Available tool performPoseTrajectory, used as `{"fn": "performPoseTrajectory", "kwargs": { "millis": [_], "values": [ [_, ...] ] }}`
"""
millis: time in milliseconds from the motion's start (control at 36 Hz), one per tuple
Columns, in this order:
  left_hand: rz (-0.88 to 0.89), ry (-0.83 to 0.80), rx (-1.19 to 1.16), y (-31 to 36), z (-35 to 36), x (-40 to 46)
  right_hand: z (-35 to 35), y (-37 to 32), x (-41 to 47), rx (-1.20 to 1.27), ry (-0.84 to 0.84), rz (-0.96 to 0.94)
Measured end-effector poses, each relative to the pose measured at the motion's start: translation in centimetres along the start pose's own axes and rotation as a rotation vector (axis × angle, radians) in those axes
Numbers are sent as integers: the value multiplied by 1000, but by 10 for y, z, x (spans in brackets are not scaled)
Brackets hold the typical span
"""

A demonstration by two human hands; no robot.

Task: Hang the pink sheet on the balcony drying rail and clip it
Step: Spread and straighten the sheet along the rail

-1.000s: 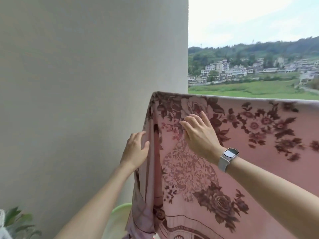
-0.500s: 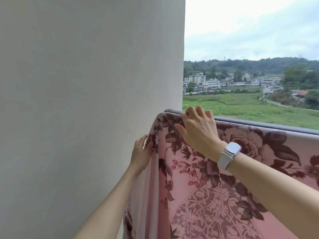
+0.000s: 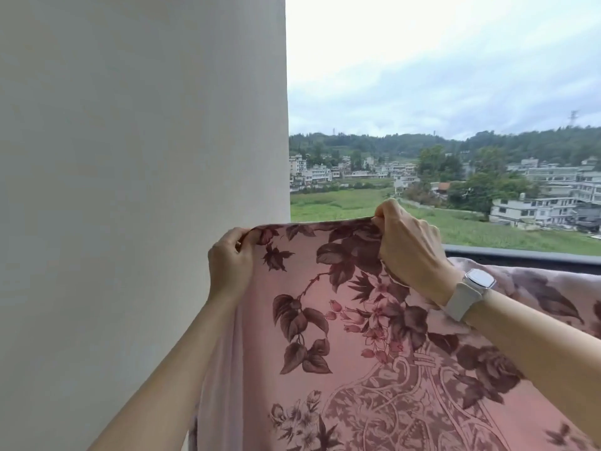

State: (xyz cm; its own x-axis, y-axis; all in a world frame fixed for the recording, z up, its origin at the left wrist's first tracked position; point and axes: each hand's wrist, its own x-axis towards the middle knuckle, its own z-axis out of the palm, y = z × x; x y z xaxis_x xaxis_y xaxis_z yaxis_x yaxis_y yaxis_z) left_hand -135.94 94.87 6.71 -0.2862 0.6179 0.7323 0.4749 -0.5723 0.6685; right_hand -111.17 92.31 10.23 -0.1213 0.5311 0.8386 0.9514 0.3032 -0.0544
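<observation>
The pink sheet [image 3: 325, 320], printed with dark red leaves and flowers, fills the lower middle and right. My left hand [image 3: 229, 263] pinches its top left corner close to the wall. My right hand [image 3: 406, 245], with a white watch on the wrist, grips the top edge further right. Between the two hands the edge is lifted and stretched taut. The dark balcony rail [image 3: 520, 252] shows to the right of my right hand, with more of the sheet draped below it. Behind the lifted cloth the rail's left part is hidden. No clip is in view.
A plain white wall [image 3: 143, 190] takes up the whole left side, right beside my left hand. Beyond the rail lie green fields, houses and wooded hills under a cloudy sky.
Both hands went from resting on the draped sheet to pinching its top edge. They have lifted that edge above the rail. The view has tilted upward.
</observation>
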Motion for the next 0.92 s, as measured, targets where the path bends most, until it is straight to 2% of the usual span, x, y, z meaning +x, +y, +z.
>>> {"fn": "performPoseTrajectory", "kwargs": {
  "millis": [111,361,528,667,806,917],
  "values": [
    [186,-40,-38,52,22,23,-35,37,14,39,79,55],
    [519,-100,5,173,102,20,-135,149,5,-158,282,22],
    [545,-143,17,219,162,-31,-185,216,-35,-286,256,-8],
    [595,-143,12,259,190,-68,-220,260,-56,-258,282,-95],
    [696,-199,-10,331,231,-113,-268,330,-86,-289,323,35],
    [649,-264,-5,372,280,-150,-311,380,-115,-375,299,89]
  ]
}}
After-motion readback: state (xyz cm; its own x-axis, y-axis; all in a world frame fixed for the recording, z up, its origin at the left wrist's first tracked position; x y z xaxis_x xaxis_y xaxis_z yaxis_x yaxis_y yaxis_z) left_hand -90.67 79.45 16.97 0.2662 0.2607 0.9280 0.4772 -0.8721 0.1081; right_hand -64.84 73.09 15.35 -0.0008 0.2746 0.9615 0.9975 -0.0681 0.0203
